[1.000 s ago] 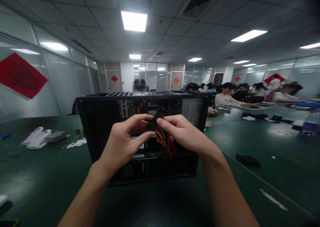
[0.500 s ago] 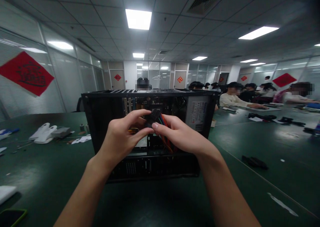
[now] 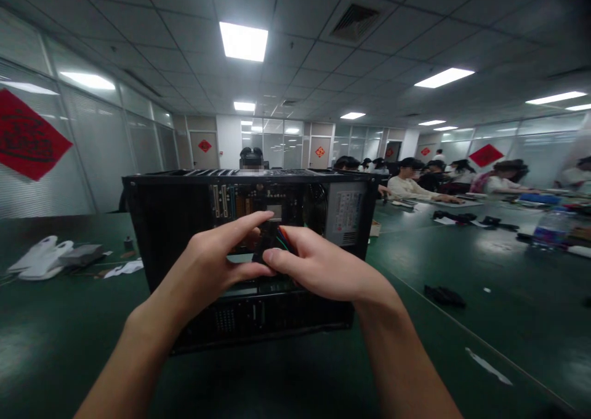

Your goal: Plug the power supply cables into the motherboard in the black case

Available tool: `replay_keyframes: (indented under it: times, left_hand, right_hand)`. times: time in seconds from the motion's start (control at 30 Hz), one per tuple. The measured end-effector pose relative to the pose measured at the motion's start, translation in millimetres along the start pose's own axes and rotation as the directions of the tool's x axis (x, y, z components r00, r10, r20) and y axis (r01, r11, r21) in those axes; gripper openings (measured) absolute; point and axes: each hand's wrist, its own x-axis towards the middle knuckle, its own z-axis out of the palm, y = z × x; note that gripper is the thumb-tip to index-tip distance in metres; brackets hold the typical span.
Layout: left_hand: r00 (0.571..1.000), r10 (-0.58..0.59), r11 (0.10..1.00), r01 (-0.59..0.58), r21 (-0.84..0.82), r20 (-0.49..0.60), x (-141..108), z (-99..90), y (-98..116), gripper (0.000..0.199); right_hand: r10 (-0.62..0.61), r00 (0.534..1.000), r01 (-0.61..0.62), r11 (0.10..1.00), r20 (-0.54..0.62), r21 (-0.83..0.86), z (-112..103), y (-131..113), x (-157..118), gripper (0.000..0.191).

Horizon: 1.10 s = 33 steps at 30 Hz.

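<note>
An open black computer case stands on the green table, its motherboard, fan and silver power supply showing. In front of its opening, my right hand pinches a dark connector with coloured wires running into the palm. On the other side of the connector is my left hand, its thumb and index finger spread apart and the thumb tip near the connector's lower end. The dark connector blends with the case behind it, so its edges are hard to see.
White plastic bags and a grey box lie left of the case. Farther right on the green table are a black item, a white strip and a clear bottle. Several people sit beyond.
The view has turned right. Both hands have lowered slightly with the connector, which now tilts down, and my left index finger has come away from it.
</note>
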Motion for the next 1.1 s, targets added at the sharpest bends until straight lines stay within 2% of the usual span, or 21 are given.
replay_keyframes:
  times: [0.23, 0.4, 0.6, 0.73, 0.83, 0.9, 0.93, 1.0, 1.03, 1.1]
  left_hand:
    - [0.996, 0.081, 0.995, -0.082, 0.053, 0.029, 0, 1.4, -16, 0.058]
    - [0.996, 0.093, 0.991, -0.093, 0.091, 0.01, 1, 2.5, -14, 0.056]
    - [0.966, 0.184, 0.95, -0.128, 0.283, -0.179, 1, 12.2, -4, 0.041]
    - [0.925, 0.287, 0.904, -0.176, 0.39, -0.248, -1, 19.9, 3, 0.035]
    - [0.906, 0.287, 0.912, -0.159, 0.378, -0.311, -2, 25.4, 5, 0.032]
    - [0.898, 0.279, 0.921, -0.15, 0.36, -0.34, -2, 28.8, 3, 0.03]
    - [0.896, 0.279, 0.923, -0.151, 0.354, -0.346, -2, 30.3, 1, 0.028]
    - [0.895, 0.28, 0.927, -0.158, 0.34, -0.348, -3, 33.1, -5, 0.021]
    - [0.896, 0.276, 0.93, -0.158, 0.331, -0.349, -3, 34.3, -9, 0.018]
    - [0.901, 0.257, 0.939, -0.147, 0.31, -0.35, -4, 36.9, -15, 0.011]
  right_hand:
    - [0.011, 0.998, -0.009, 1.0, 0.057, -0.028, 0, 4, 5, 0.007]
    - [-0.007, 1.0, 0.007, 0.999, -0.004, -0.04, 2, 5, 8, 0.007]
    - [-0.065, 0.988, 0.077, 0.993, -0.137, 0.086, 4, 17, 16, 0.011]
    - [-0.083, 0.985, 0.1, 0.989, -0.149, 0.112, 6, 19, 18, 0.019]
    - [-0.079, 0.986, 0.092, 0.992, -0.147, 0.083, 2, 19, 16, 0.027]
    - [-0.113, 0.977, 0.115, 0.993, -0.181, 0.0, -3, 23, 14, 0.03]
    - [-0.146, 0.961, 0.133, 0.988, -0.233, -0.073, -6, 25, 13, 0.03]
    - [-0.275, 0.893, 0.172, 0.94, -0.355, -0.296, -8, 32, 11, 0.031]
    - [-0.364, 0.851, 0.186, 0.882, -0.377, -0.432, -8, 36, 10, 0.033]
    - [-0.516, 0.804, 0.203, 0.705, -0.296, -0.679, -4, 43, 9, 0.039]
